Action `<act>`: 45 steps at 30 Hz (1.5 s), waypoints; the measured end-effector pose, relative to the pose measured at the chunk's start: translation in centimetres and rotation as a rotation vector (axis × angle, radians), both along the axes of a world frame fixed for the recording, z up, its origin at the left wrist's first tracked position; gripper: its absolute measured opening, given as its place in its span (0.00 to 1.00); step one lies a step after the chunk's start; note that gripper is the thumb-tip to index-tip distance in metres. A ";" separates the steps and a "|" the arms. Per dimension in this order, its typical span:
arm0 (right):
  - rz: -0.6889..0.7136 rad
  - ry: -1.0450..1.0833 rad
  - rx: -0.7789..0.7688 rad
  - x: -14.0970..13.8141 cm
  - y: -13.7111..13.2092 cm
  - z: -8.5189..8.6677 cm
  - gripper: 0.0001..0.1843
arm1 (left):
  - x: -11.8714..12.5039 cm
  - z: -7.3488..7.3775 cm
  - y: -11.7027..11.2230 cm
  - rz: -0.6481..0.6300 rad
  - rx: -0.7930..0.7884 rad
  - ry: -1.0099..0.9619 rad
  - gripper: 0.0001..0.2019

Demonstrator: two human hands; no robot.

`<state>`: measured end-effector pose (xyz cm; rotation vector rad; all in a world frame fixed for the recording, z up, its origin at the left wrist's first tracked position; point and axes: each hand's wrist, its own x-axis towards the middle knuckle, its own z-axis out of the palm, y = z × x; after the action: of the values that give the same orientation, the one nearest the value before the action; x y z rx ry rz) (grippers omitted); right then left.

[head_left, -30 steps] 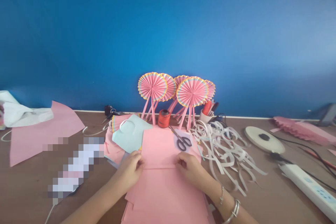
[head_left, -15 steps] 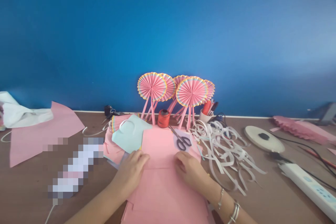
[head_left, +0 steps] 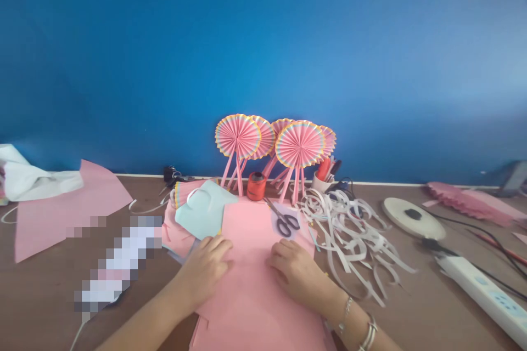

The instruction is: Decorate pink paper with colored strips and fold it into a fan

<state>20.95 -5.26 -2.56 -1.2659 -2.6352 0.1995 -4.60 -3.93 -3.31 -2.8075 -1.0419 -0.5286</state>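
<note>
1. Left hand [head_left: 206,270]: palm down on the pink sheet [head_left: 253,290], at the left part of its upper half. Grip is spread and flat, with the fingers together and pointing toward the middle of the sheet. It pinches nothing.
2. Right hand [head_left: 293,271]: palm down on the same sheet, right of centre. The fingers are loosely bent and the tips press the paper. This grip also lies flat rather than pinching. Bracelets [head_left: 368,333] on the wrist.
3. The two hands are near each other, with a bare strip of pink between the fingertips.
4. The pink sheet lies on the table [head_left: 415,307] right in front of the person. It tops a stack of more pink paper, whose edges show at the lower left.
5. Scissors [head_left: 287,222] rest on the far right corner of the sheet, just beyond the right hand.
6. Light blue paper [head_left: 202,213] overlaps the far left corner, just beyond the left hand.
7. Behind these, a red spool [head_left: 256,186] stands at the foot of pink paper fans [head_left: 299,145] that lean on the blue wall [head_left: 263,55].
8. To the right are a heap of white paper strips [head_left: 354,236], a round disc [head_left: 411,218] and a power strip [head_left: 483,290].
9. To the left, another pink sheet [head_left: 57,205] lies flat, well apart.
</note>
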 end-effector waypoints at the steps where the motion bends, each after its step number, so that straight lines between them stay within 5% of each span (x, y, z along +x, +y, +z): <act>1: -0.003 -0.004 -0.001 0.1 0.0 0.0 0.11 | -0.4 0.0 0.2 0.012 0.002 -0.025 0.13; 6: -0.021 0.028 0.022 0.4 0.4 -0.6 0.12 | -1.6 0.3 0.6 0.122 0.045 -0.244 0.16; 9: -0.045 0.250 0.054 0.4 0.7 -0.9 0.16 | -1.4 0.7 0.1 0.182 0.001 -0.416 0.16; 13: -0.063 0.505 0.100 -0.1 0.2 -0.6 0.16 | 0.5 1.1 -1.1 0.232 -0.397 -0.595 0.13; 15: -0.012 0.495 0.120 -0.5 -0.4 -0.2 0.16 | 1.9 1.2 -1.5 0.306 -0.698 -0.667 0.14; 17: 0.079 0.428 0.149 -1.0 -1.0 0.3 0.17 | 3.0 1.2 -1.8 0.339 -0.830 -0.761 0.18; 19: 0.153 0.351 0.181 -1.3 -1.5 0.7 0.17 | 3.6 1.3 -2.0 0.414 -0.805 -0.797 0.19; 22: 0.165 0.316 0.261 -1.5 -1.9 1.3 0.15 | 3.2 2.0 -2.2 0.529 -0.560 -0.659 0.17; 24: 0.132 0.361 0.355 -1.4 -2.1 1.6 0.17 | 2.9 3.0 -2.2 0.453 -0.289 -0.506 0.14; 28: 0.080 0.424 0.583 -1.2 -2.5 1.6 0.22 | 3.7 4.1 -1.7 0.322 0.052 -0.143 0.26; 35: 0.005 0.240 0.442 -1.0 -1.2 0.8 0.09 | 7.7 1.0 -0.9 0.340 -0.003 0.165 0.19; 40: -0.101 0.155 0.254 -0.2 0.1 -0.5 0.09 | 5.5 0.3 -0.6 0.211 -0.144 0.138 0.09; 45: -0.131 0.098 0.069 0.1 0.2 -1.1 0.10 | 2.5 -0.4 -1.0 0.119 -0.119 0.042 0.13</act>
<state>21.07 -5.08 -3.68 -1.3643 -2.4453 0.1444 -2.07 -4.97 -3.75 -2.8201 -1.2617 -0.4055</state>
